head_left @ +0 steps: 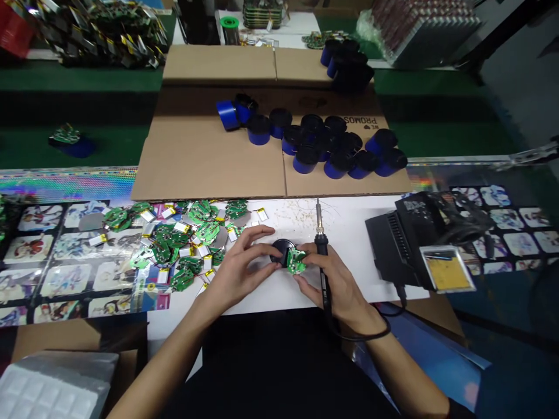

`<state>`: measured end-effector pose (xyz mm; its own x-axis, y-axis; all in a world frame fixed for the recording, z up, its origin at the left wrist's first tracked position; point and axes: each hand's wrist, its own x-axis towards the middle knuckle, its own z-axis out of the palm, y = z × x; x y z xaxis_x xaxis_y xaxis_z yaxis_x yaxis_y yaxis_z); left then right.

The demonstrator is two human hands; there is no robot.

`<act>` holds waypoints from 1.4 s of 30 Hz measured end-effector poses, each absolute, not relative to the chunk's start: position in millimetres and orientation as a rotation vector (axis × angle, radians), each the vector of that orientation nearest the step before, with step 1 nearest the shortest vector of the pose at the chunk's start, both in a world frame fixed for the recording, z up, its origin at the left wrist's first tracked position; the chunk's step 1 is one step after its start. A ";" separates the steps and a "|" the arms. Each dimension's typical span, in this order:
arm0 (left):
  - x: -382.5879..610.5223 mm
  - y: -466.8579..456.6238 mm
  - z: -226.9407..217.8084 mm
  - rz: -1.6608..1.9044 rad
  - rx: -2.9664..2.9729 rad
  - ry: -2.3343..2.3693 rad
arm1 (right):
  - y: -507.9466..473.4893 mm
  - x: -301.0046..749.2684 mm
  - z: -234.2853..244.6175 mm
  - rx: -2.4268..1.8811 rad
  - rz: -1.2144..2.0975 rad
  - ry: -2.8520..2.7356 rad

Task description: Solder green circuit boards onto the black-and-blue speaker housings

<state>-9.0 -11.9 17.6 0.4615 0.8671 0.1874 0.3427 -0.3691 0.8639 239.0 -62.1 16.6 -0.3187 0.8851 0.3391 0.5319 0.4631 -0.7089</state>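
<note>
My left hand (247, 262) curls around the edge of a round black housing (279, 247) on the white work surface, thumb and fingers closed on it. A small green circuit board (296, 261) stands tilted against the housing's right side, pinched at its edge by my right hand (336, 279). That same hand also keeps a soldering iron (324, 262) between its fingers, its metal tip pointing away from me, clear of the board. Left of my left hand lies a loose heap of green circuit boards (168, 241) with small silver battery packs (186, 252) wired to them.
Behind my hands, a flattened cardboard sheet (209, 169) carries several blue-and-black round housings (305, 158). At right stand a black soldering station (388, 244) and a yellow sponge tray (446, 272). The iron's cable (362, 337) loops by my right wrist.
</note>
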 end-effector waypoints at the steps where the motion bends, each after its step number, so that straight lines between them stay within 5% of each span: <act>1: -11.1 -10.2 19.0 0.869 1.915 1.013 | -61.8 237.0 17.2 -1.184 0.628 -2.007; 12: 0.9 -20.0 12.0 0.936 1.240 1.128 | -54.1 216.6 11.0 -1.123 0.477 -2.067; 25: -0.6 -15.9 18.9 0.901 1.579 1.045 | -40.3 194.7 20.9 -1.211 0.923 -1.463; 42: 0.8 -21.5 15.2 0.935 1.435 1.063 | -41.9 186.3 13.1 -1.168 0.997 -1.342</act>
<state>0.8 -21.5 15.2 0.2945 0.9556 -0.0039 0.1183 -0.0324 0.9924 186.3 -41.9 13.1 0.0242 0.9833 0.1803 0.1112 0.1766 -0.9780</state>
